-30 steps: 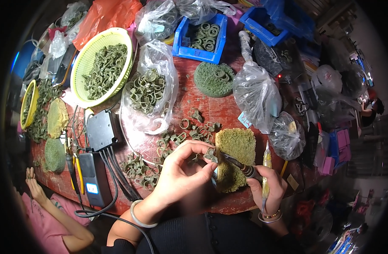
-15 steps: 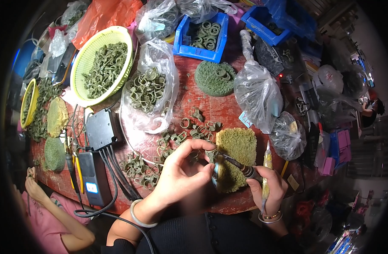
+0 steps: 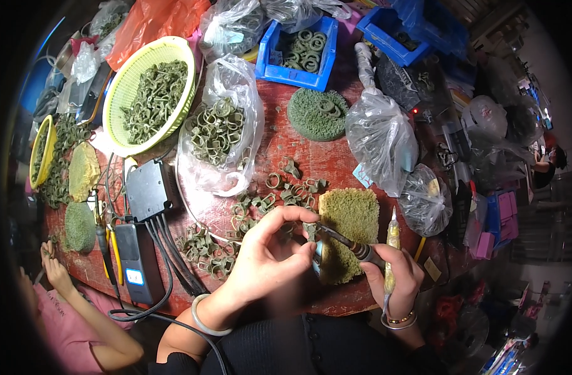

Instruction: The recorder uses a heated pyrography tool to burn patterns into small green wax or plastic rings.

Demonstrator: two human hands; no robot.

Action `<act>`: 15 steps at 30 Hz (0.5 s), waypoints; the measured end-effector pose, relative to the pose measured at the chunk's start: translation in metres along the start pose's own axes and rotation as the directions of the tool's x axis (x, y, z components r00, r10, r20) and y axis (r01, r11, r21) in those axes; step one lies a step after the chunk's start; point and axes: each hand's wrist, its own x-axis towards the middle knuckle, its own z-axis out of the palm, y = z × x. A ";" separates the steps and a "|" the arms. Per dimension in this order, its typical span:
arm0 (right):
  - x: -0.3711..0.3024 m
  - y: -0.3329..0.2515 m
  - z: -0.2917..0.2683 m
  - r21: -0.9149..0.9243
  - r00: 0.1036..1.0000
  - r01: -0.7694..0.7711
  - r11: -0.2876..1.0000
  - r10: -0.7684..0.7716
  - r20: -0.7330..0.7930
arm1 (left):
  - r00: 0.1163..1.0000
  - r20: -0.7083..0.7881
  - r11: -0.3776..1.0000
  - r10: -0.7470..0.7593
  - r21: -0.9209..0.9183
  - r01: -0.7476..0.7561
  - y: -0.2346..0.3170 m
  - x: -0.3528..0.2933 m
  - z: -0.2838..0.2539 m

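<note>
Between the thumb and forefinger of my left hand point(image 3: 264, 253) is a small green ring point(image 3: 311, 230), held up near the edge of a square, rough-textured greenish pad point(image 3: 350, 215). My right hand point(image 3: 399, 275) grips a pen-shaped hot tool point(image 3: 364, 252), like a soldering iron, its dark tip reaching to the ring. A second slim tool with a yellowish wrapped handle point(image 3: 393, 240) stands up between the same hand's fingers. Several loose green rings point(image 3: 251, 209) lie on the red table beyond my left hand.
A yellow basket point(image 3: 108, 115) and a clear plastic bag point(image 3: 248, 140) hold many rings. Behind stand a blue bin point(image 3: 326, 59) and a round green pad point(image 3: 311, 128). A black control box point(image 3: 148, 190) with cables lies left. A co-worker's hand point(image 3: 56, 272) shows at lower left.
The ring in my left fingers has turned slightly and shows more upright. My right hand and its tools have barely shifted. The co-worker's hand at the left has moved a little.
</note>
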 end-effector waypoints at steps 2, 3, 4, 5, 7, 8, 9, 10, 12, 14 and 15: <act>0.000 0.000 0.000 0.003 1.000 -0.001 1.000 0.001 0.006 | 1.000 0.002 1.000 -0.015 -0.015 0.015 0.000 0.000 0.000; 0.000 0.000 0.000 -0.001 1.000 0.001 1.000 -0.001 0.008 | 1.000 0.002 1.000 -0.015 -0.015 0.015 0.001 0.000 0.000; 0.000 0.001 0.000 -0.005 1.000 0.003 1.000 -0.003 0.010 | 1.000 0.000 1.000 -0.007 -0.010 0.007 0.001 0.001 0.000; 0.000 0.000 0.000 -0.004 1.000 0.003 1.000 -0.003 0.010 | 1.000 -0.002 1.000 0.001 -0.006 -0.001 0.001 0.001 0.000; 0.001 0.000 0.000 0.002 1.000 0.005 1.000 -0.005 0.019 | 1.000 -0.005 1.000 0.002 -0.010 -0.002 0.001 0.001 0.000; 0.001 0.000 0.000 0.001 1.000 0.005 1.000 -0.005 0.019 | 1.000 -0.005 1.000 0.003 -0.015 -0.003 0.001 0.001 0.000; 0.002 -0.001 0.000 0.017 1.000 0.002 1.000 -0.002 0.002 | 1.000 -0.004 1.000 0.003 -0.015 -0.003 0.002 0.000 0.000; 0.003 -0.001 0.000 0.033 1.000 -0.001 0.999 0.001 -0.015 | 1.000 -0.002 0.999 -0.021 -0.042 0.021 0.002 0.000 0.001; 0.001 0.000 0.000 0.030 1.000 -0.004 1.000 0.004 -0.010 | 0.999 -0.001 0.997 -0.045 -0.067 0.045 0.002 0.000 0.001; 0.000 0.000 0.000 0.024 1.000 -0.006 1.000 0.006 -0.004 | 0.999 -0.006 0.998 -0.052 -0.043 0.052 0.002 0.000 0.001; 0.001 0.000 0.000 0.016 1.000 -0.004 1.000 0.004 0.007 | 0.999 -0.007 0.998 -0.053 -0.045 0.052 0.002 -0.001 0.000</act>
